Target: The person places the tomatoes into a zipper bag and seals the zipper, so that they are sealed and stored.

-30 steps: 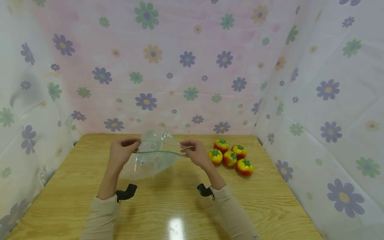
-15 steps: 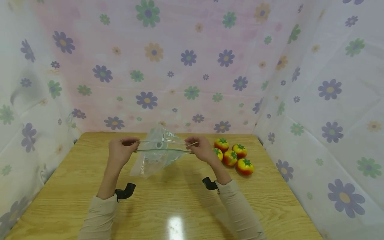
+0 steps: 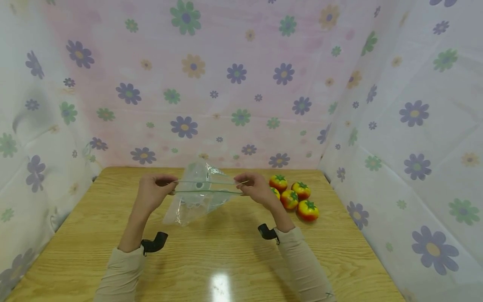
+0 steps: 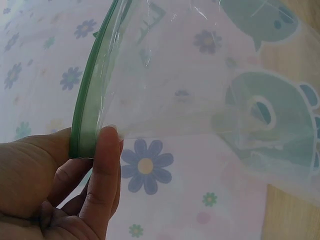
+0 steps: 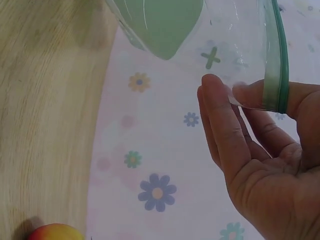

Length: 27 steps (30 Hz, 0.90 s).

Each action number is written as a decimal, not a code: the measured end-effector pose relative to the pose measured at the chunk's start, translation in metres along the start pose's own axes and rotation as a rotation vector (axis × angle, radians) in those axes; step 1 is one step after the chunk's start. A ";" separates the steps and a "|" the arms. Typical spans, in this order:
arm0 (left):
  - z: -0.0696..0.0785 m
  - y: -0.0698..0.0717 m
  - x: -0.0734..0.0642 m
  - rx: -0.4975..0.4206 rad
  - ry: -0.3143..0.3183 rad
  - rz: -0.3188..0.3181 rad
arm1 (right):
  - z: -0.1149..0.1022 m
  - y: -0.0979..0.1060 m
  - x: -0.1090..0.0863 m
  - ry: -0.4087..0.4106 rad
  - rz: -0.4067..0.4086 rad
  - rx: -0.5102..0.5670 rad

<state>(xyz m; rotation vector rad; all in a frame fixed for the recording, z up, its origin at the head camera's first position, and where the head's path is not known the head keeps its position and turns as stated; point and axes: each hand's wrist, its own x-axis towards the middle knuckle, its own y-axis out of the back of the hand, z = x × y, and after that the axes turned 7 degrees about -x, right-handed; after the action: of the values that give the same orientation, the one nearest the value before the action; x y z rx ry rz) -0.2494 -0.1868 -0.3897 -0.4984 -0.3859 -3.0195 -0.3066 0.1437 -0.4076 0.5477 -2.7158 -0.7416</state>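
Observation:
A clear zip bag (image 3: 196,205) with a green zip strip (image 4: 86,100) and pale green animal prints (image 4: 272,117) is stretched between both hands over the table. My left hand (image 3: 152,191) pinches one end of its mouth; in the left wrist view the fingertips (image 4: 107,142) press at the strip's end. At the opposite corner my right hand (image 3: 258,191) grips the mouth, its thumb (image 5: 250,92) overlapping the film next to the strip. The mouth's two edges run parallel with a gap between them. Nothing shows inside the bag.
Several red-and-yellow tomatoes (image 3: 289,199) with green tops sit just right of my right hand, one partly hidden behind it. The wooden table (image 3: 211,256) meets flowered cloth walls (image 3: 241,92) at the back and both sides. Black wrist cameras (image 3: 154,242) sit at both cuffs.
My right hand has moved a little right, pulling the bag's mouth straighter and tauter. The bag's lower part has shifted right. The tomatoes have not moved.

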 end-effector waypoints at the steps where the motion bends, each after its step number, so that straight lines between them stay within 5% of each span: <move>1: 0.000 0.000 0.000 -0.001 0.000 -0.005 | 0.001 0.000 -0.001 0.010 -0.001 -0.003; 10: -0.011 -0.008 -0.001 0.025 -0.041 0.020 | 0.005 -0.003 -0.001 0.069 -0.031 0.053; 14: -0.013 -0.014 -0.001 0.015 0.022 -0.003 | 0.004 -0.007 0.000 0.079 -0.047 0.108; 20: -0.014 -0.027 0.004 -0.236 0.148 -0.110 | -0.002 -0.017 0.005 0.098 0.075 0.188; 27: -0.025 -0.041 0.012 -0.493 0.244 -0.132 | -0.009 -0.023 0.007 0.136 0.237 0.258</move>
<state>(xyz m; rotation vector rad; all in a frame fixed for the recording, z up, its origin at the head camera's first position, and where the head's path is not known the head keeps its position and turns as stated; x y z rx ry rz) -0.2727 -0.1536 -0.4185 -0.1178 0.3629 -3.2408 -0.3031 0.1190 -0.4116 0.3074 -2.6995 -0.2861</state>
